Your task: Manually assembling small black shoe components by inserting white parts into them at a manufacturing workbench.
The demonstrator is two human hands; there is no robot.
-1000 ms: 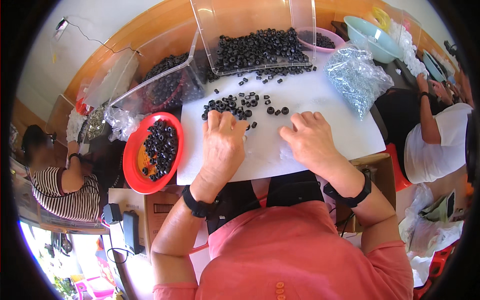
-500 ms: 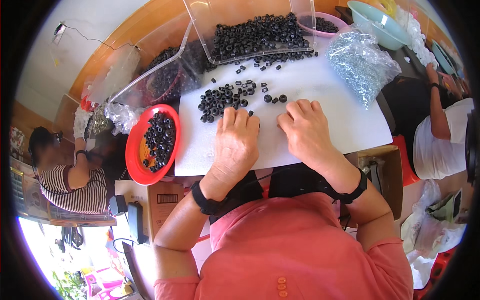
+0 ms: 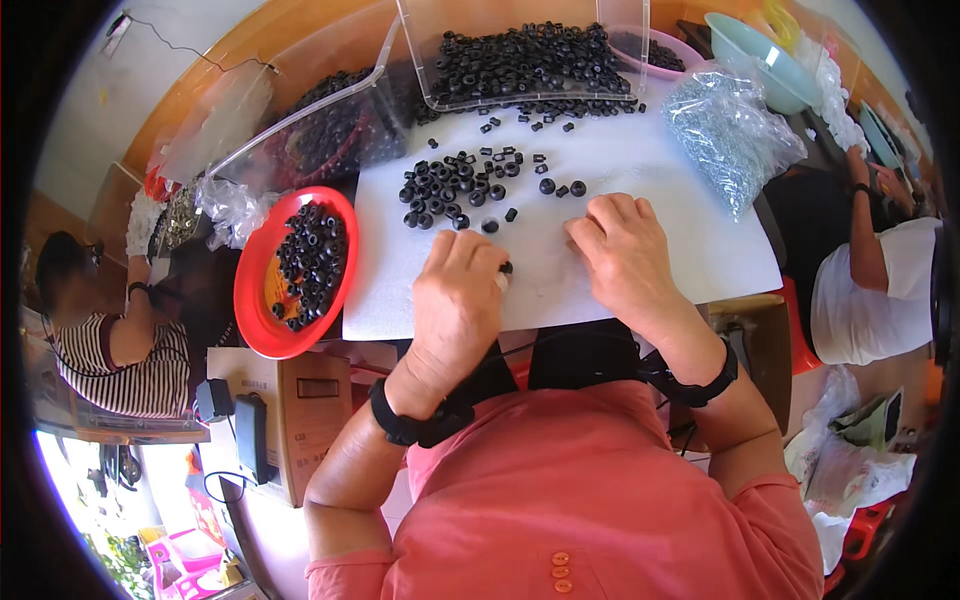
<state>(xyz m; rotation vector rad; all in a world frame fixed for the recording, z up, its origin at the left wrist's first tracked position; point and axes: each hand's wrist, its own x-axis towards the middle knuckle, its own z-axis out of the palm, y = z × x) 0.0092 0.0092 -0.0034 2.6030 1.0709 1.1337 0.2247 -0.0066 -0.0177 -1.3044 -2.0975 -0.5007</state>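
My left hand (image 3: 458,290) is closed over the near part of the white board (image 3: 390,290). A small black plastic part (image 3: 506,268) shows at its thumb side, pinched in the fingers. To the right, my right hand (image 3: 628,248) hovers low with curled fingers pressed together; whatever they hold, if anything, is hidden. Beyond the left hand lies a loose pile of round black plastic parts (image 3: 440,188). A single black part (image 3: 490,227) sits just past its knuckles, and a few more (image 3: 577,188) lie beyond the right hand.
At left, a red oval tray (image 3: 345,250) holds finished-looking black parts. Clear plastic bins (image 3: 385,60) of black pieces stand at the back. A bag of small silvery pieces (image 3: 725,135) and a teal basin (image 3: 760,65) are at right. Two other people sit at either side.
My left hand has drawn back toward me and slightly left, uncovering loose black parts beyond it. My right hand stays nearly in place. The whole view has shifted a little.
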